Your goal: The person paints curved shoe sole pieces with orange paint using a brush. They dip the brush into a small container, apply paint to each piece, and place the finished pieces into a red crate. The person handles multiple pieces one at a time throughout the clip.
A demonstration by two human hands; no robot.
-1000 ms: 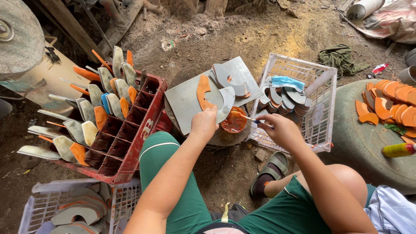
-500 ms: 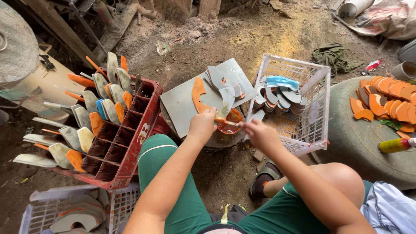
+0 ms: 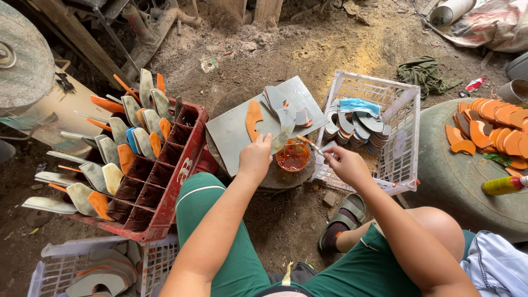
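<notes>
Left hand (image 3: 254, 159) grips grey blade (image 3: 283, 129) over paint bowl (image 3: 292, 157); right hand (image 3: 344, 163) pinches brush (image 3: 311, 144).

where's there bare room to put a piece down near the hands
The grey board is bare at its near left corner, left of the orange piece. The dirt between red crate and white basket, behind the board, is open. Crowded: the board's right end, the paint bowl, both hands.

Grey curved blades (image 3: 286, 118), some painted orange, stand in a red crate (image 3: 165, 181). Orange paint fills the small bowl (image 3: 292, 157). The basket (image 3: 396, 159) is white, the shorts (image 3: 231, 242) green.
</notes>
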